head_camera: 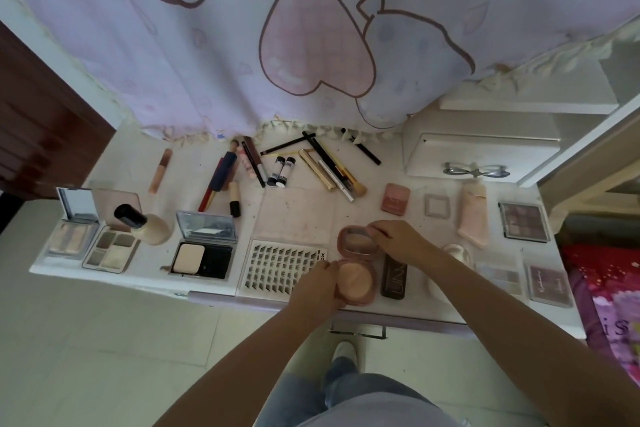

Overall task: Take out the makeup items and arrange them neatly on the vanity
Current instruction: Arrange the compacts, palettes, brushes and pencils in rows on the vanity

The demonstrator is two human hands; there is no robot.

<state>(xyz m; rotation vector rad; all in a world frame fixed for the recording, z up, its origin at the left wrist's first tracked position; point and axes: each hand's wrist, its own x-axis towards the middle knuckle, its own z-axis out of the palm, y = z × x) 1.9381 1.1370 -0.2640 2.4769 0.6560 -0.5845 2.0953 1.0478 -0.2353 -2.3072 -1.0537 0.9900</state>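
A round pink powder compact (356, 279) lies open near the front edge of the white vanity (138, 274), its mirrored lid (356, 239) tipped back. My left hand (317, 284) grips the compact's base from the left. My right hand (398, 239) pinches the lid's right rim. A tray of false lashes (277, 265) lies just left of the compact, and a dark brown case (394, 276) lies just right of it.
Open palettes (110, 248), a foundation bottle (145, 224) and a black compact (204, 253) line the left. Brushes and pencils (329, 166) lie scattered at the back under a curtain (311, 28). Eyeshadow palettes (523, 220), a pink tube (472, 210) and a white drawer box (478, 154) sit right.
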